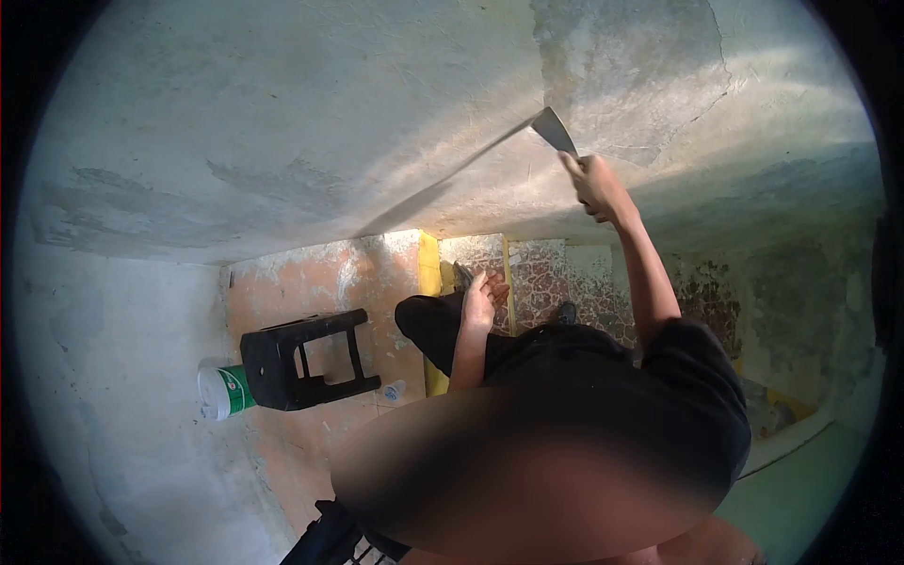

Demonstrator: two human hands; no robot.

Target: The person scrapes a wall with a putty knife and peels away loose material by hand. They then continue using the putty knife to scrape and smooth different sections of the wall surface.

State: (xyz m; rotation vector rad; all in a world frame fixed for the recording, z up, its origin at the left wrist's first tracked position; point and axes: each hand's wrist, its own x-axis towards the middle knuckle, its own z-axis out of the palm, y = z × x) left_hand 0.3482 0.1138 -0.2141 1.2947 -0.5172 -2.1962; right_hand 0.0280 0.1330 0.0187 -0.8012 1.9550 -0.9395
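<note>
In the head view my right hand (599,191) is closed around the handle of a wide-bladed paint scraper (553,130). The blade's edge is at the wall (471,104), beside a darker grey bare patch (631,71) with a ragged outline. From the blade a long shadow runs down to the left. My left hand (483,299) hangs low over my bent knee, holding nothing, its fingers loosely apart.
A black plastic stool (311,363) lies on its side on the peeling orange floor, touching a white and green bucket (224,393). A small clear cup (394,389) is nearby. Yellow-edged steps (429,268) drop away beneath me.
</note>
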